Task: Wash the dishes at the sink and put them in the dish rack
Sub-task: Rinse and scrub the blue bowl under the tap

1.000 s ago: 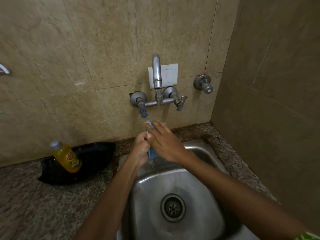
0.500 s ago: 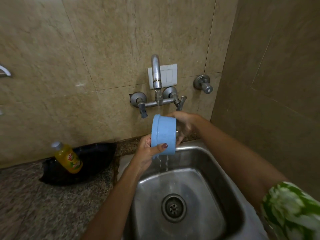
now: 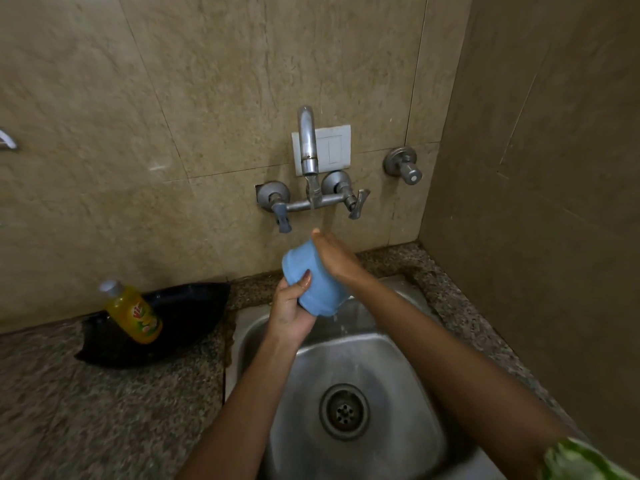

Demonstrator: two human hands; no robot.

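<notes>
A light blue plastic cup (image 3: 311,278) is held over the back of the steel sink (image 3: 408,403), its bottom turned up and away from me. My left hand (image 3: 292,308) grips it from below, thumb across its side. My right hand (image 3: 334,256) lies flat against the cup's right side, fingers stretched toward the wall. Water runs from the tap (image 3: 307,147) down onto my hands and drips off the cup into the basin. The cup's inside is hidden.
A yellow dish-soap bottle (image 3: 135,311) leans in a black tray (image 3: 187,320) on the granite counter (image 3: 104,410) left of the sink. Two tap handles (image 3: 280,209) and a separate valve (image 3: 403,166) stick out of the tiled wall. A side wall closes the right. The drain (image 3: 344,411) is open.
The right hand came back from the tap handle and now rubs the cup's side. The left hand has tilted the cup and lowered it slightly.
</notes>
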